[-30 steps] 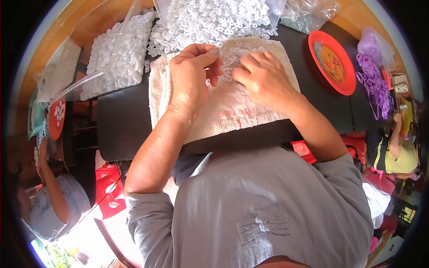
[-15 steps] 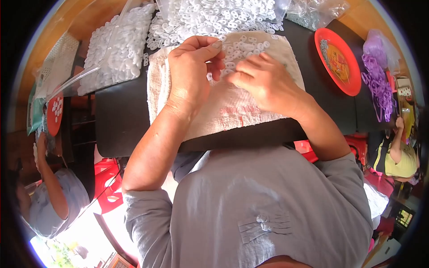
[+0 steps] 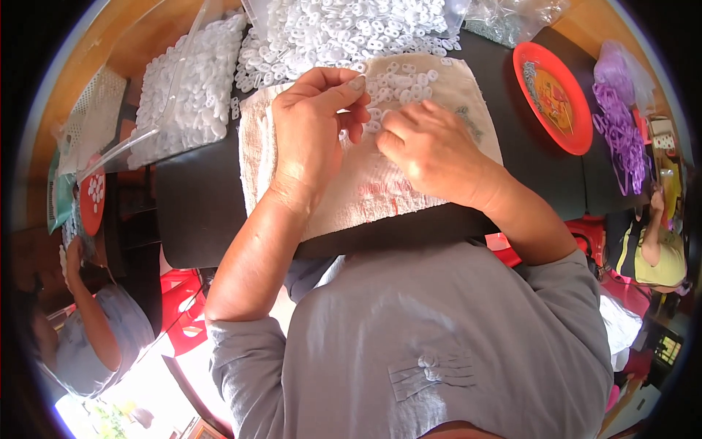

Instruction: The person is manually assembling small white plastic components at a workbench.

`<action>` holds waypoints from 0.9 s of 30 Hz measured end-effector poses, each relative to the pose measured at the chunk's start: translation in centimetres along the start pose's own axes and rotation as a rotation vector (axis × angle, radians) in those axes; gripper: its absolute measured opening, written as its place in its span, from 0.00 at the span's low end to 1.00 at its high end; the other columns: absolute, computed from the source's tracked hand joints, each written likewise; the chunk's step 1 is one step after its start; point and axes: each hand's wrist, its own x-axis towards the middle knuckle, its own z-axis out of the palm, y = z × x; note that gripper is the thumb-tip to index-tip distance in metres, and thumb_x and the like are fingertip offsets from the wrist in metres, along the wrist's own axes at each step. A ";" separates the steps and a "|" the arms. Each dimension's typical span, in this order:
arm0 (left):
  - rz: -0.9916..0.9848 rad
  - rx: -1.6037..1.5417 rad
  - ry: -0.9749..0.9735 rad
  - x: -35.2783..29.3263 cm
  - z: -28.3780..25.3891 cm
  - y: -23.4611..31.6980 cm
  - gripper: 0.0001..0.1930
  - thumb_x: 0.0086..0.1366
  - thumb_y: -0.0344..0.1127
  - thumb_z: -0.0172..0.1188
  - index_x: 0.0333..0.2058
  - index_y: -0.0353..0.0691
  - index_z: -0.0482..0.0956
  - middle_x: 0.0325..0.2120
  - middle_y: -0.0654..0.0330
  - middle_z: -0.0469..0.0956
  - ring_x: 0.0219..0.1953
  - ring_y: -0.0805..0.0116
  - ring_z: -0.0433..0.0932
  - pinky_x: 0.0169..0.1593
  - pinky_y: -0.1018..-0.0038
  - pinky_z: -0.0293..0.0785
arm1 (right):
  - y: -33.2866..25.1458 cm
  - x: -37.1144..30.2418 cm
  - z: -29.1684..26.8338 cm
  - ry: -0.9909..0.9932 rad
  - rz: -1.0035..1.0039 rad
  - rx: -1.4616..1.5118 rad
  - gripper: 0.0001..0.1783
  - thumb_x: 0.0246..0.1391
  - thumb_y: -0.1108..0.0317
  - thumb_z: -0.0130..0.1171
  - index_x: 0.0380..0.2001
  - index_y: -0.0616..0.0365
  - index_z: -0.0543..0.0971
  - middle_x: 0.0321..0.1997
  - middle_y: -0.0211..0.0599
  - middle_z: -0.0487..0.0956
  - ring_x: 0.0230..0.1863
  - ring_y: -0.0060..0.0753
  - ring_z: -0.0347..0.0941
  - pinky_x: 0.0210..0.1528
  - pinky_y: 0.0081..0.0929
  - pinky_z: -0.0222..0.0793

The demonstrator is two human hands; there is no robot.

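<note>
My left hand (image 3: 311, 121) is raised over the left half of a beige cloth (image 3: 344, 208), its thumb and forefinger pressed together. Anything pinched there is too small to make out. Close on its right, my right hand (image 3: 439, 150) has its fingers bent inward and thumb against them; their tips are partly hidden. Beyond both hands lies a loose heap of small white plastic pieces with holes (image 3: 402, 82) on the cloth. A few of these pieces show between the hands. On the cloth's right side is a small patch of tiny grey bits (image 3: 468, 123).
A big pile of white pieces (image 3: 344, 33) spreads behind the cloth. At left stands a clear container of white pieces (image 3: 183, 91). To the right are a red plate (image 3: 581, 132), a clear bag (image 3: 512, 22) and purple strips (image 3: 621, 146). Other people (image 3: 110, 322) sit on both sides.
My right hand has shifted slightly right and down, its fingers curling in, and more of the grey patch shows beside it. My left hand stays almost in place.
</note>
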 end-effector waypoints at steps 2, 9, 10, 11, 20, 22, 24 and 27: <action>-0.009 0.005 -0.001 -0.1 0.1 0.0 0.06 0.65 0.27 0.56 0.38 0.30 0.75 0.28 0.56 0.78 0.26 0.70 0.76 0.26 0.76 0.69 | -0.2 -0.1 -0.4 -0.024 0.008 0.025 0.07 0.43 0.72 0.57 0.29 0.57 0.74 0.35 0.35 0.71 0.38 0.37 0.72 0.42 0.36 0.67; -0.022 -0.056 0.034 -0.3 0.6 0.0 0.05 0.62 0.26 0.58 0.35 0.31 0.77 0.25 0.54 0.78 0.22 0.71 0.75 0.22 0.77 0.68 | -0.4 -0.2 -0.7 -0.088 0.053 0.063 0.08 0.41 0.72 0.58 0.29 0.56 0.73 0.35 0.35 0.70 0.39 0.38 0.72 0.42 0.35 0.67; -0.027 -0.063 0.029 -0.4 0.6 0.1 0.05 0.62 0.26 0.58 0.35 0.30 0.76 0.25 0.54 0.78 0.22 0.71 0.75 0.22 0.77 0.69 | -0.4 -0.2 -0.8 -0.086 0.054 0.062 0.08 0.41 0.72 0.58 0.29 0.56 0.73 0.35 0.35 0.70 0.39 0.38 0.72 0.42 0.35 0.67; -0.026 -0.061 0.025 -0.5 0.6 0.1 0.05 0.62 0.26 0.58 0.35 0.30 0.76 0.25 0.54 0.78 0.22 0.71 0.75 0.22 0.77 0.69 | -0.3 -0.1 -0.9 -0.068 0.060 0.100 0.08 0.43 0.73 0.58 0.30 0.57 0.73 0.35 0.36 0.72 0.37 0.40 0.73 0.41 0.35 0.68; -0.079 -0.089 -0.026 -0.5 0.8 -0.1 0.05 0.63 0.25 0.57 0.36 0.30 0.77 0.25 0.54 0.79 0.21 0.71 0.75 0.21 0.78 0.68 | 2.4 0.2 -2.5 0.324 0.383 0.743 0.04 0.57 0.79 0.56 0.37 0.65 0.75 0.33 0.31 0.76 0.34 0.19 0.71 0.37 0.18 0.67; -0.085 -0.064 -0.045 -0.6 1.1 -0.1 0.05 0.63 0.25 0.57 0.36 0.29 0.76 0.24 0.54 0.79 0.21 0.71 0.75 0.20 0.78 0.67 | 2.5 0.3 -2.4 0.348 0.405 0.752 0.04 0.58 0.79 0.57 0.36 0.66 0.75 0.33 0.31 0.76 0.33 0.20 0.71 0.36 0.19 0.68; -0.089 -0.043 -0.063 -0.7 1.0 -0.2 0.05 0.64 0.26 0.57 0.37 0.29 0.76 0.25 0.54 0.78 0.21 0.71 0.75 0.21 0.78 0.67 | 2.4 0.4 -2.2 0.352 0.402 0.764 0.03 0.58 0.79 0.57 0.36 0.66 0.75 0.32 0.31 0.75 0.33 0.20 0.71 0.36 0.19 0.67; -0.095 -0.015 -0.083 -0.8 1.2 -0.4 0.06 0.65 0.27 0.56 0.38 0.29 0.76 0.26 0.55 0.78 0.22 0.71 0.76 0.21 0.79 0.67 | 2.2 0.5 -1.9 0.358 0.406 0.773 0.03 0.57 0.79 0.58 0.35 0.66 0.74 0.32 0.31 0.74 0.33 0.21 0.70 0.35 0.19 0.67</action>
